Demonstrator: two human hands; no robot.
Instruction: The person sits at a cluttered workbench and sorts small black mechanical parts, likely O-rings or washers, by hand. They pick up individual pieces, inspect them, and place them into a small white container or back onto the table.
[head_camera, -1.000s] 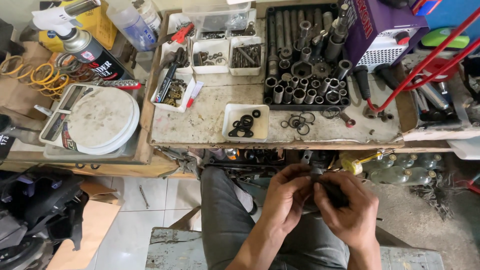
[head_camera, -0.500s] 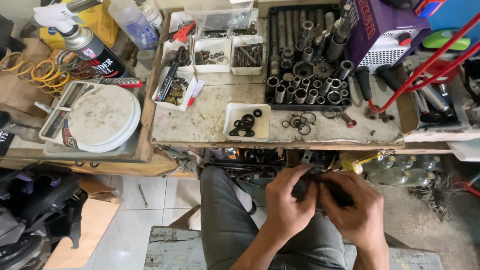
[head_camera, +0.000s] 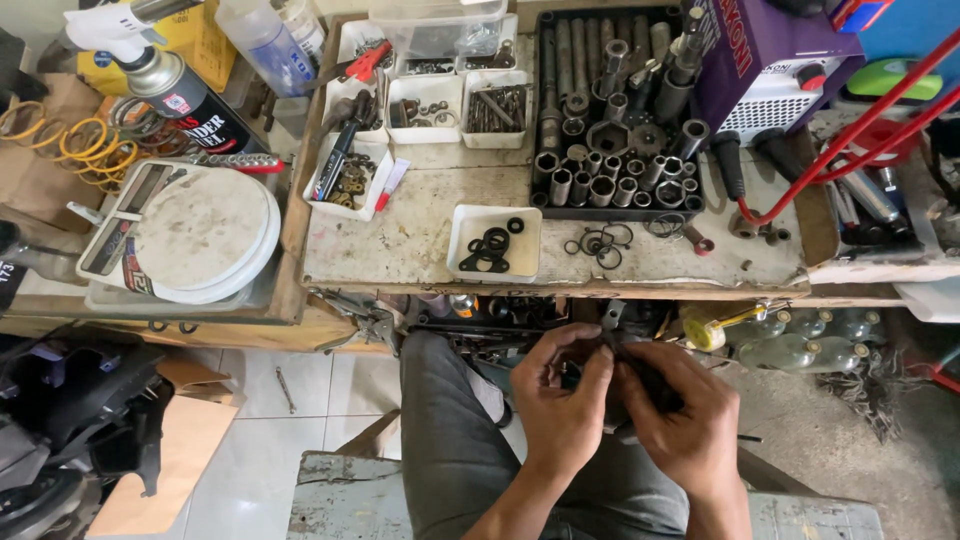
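At about nine o'clock sits a round white scale (head_camera: 205, 235) with a dirty top, and above it, near ten o'clock, a dark spray can (head_camera: 185, 95) lies by some yellow wire loops (head_camera: 75, 150). Moving right, a worn workbench (head_camera: 420, 235) holds little white trays. One small white tray (head_camera: 493, 243) near the middle has black rubber rings in it, and more loose black rings (head_camera: 600, 242) lie just beside it on the bench. At about twelve o'clock a black tray of metal sockets (head_camera: 615, 110) is packed full, and a purple machine (head_camera: 775, 60) stands at one o'clock with a red cable (head_camera: 850, 135) curving past it. Down at about six o'clock, below the bench edge and over a leg in grey trousers (head_camera: 445, 440), the two hands meet. The left hand (head_camera: 560, 405) is curled narrow, its fingertips pinching a small dark part (head_camera: 625, 375). The right hand (head_camera: 690, 420) is curled narrow too and grips the same part from the other side, so both hands touch. I cannot tell what the part is, as the fingers hide most of it.
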